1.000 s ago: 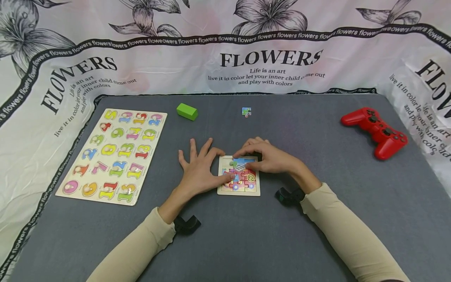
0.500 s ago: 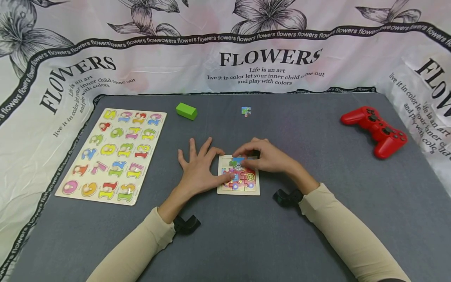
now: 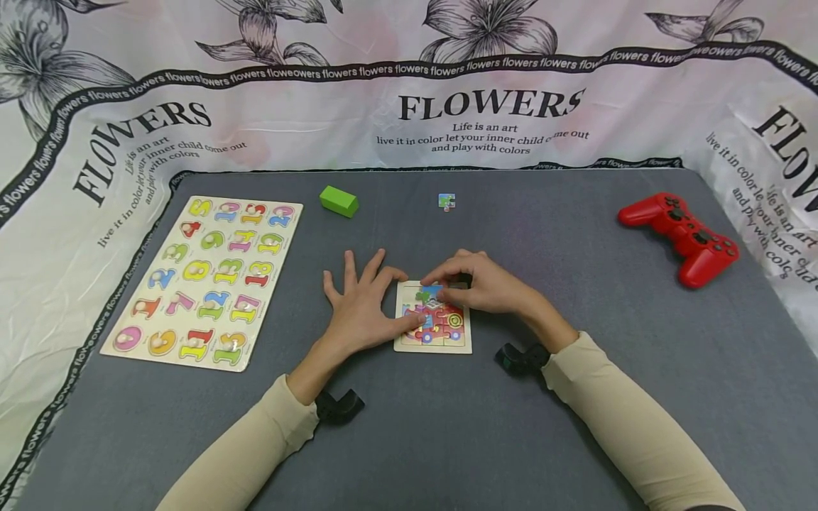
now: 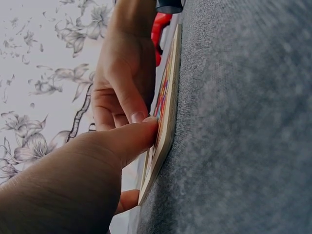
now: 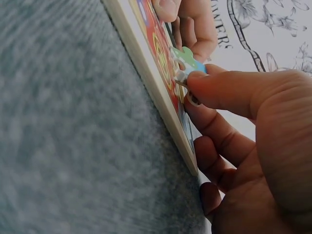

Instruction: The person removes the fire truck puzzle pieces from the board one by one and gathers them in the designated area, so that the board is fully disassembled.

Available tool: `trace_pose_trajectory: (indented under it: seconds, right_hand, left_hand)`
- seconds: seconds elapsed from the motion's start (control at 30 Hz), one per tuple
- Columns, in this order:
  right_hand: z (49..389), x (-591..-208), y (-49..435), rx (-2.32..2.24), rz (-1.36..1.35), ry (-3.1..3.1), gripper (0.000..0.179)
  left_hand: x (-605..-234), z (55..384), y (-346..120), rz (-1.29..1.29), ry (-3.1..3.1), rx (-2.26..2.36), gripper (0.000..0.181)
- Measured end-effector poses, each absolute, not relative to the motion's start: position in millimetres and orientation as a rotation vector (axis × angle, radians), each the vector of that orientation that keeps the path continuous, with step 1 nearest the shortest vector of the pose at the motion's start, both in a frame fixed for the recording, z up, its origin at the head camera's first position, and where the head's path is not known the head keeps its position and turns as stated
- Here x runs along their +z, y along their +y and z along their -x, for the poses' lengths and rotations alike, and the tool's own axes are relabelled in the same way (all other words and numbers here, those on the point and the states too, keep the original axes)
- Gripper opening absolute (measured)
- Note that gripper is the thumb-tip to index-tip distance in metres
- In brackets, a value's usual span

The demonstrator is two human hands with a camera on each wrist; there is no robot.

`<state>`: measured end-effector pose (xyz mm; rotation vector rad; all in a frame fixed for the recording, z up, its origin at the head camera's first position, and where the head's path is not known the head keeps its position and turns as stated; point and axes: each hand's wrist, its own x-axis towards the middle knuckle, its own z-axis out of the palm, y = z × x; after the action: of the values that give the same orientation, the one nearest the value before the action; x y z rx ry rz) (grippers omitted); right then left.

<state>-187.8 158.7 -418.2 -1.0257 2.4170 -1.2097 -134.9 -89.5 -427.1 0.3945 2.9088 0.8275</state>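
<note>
A small square jigsaw puzzle board (image 3: 447, 350) with a pale wooden rim lies on the grey table, its picture bright red, blue and yellow. My left hand (image 3: 361, 312) is spread at its left side. The left thumb presses on the picture, and the index fingertip is at the upper left corner. Over the board's upper right part, my right hand (image 3: 488, 284) pinches a green, blue and white puzzle piece (image 5: 187, 57) between thumb and index finger. In the right wrist view that piece is tilted, close over the picture. The right hand's other fingers are curled beside the board's edge.
Behind the board lies a loose puzzle piece (image 3: 446, 201). A green block (image 3: 339, 202) stands left of that piece. A number puzzle board (image 3: 252, 333) fills the table's left, and a red game controller (image 3: 680, 240) lies at the far right.
My right hand has shifted slightly left with the piece, its thumb covering more of the picture's middle. The left hand keeps its place, and the board has not moved.
</note>
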Motion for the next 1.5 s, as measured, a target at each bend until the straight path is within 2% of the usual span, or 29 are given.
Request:
trace_pose_trajectory:
  seconds: [0.53,1.1,1.5]
  right_hand:
    - [188.5,-413.5,159.2,-1.178,0.989,2.414,0.026]
    - [193.3,-416.2,164.3,-1.385,0.950,2.299,0.027]
    - [216.6,-412.1,196.8,-1.551,0.647,2.485,0.028]
  left_hand:
    - [-428.0,136.9,-80.7,-0.321,2.932,0.854,0.068]
    - [-429.6,133.6,-81.4,-0.326,2.952,0.866,0.068]
    - [-429.0,133.6,-80.2,-0.296,2.944,0.829,0.069]
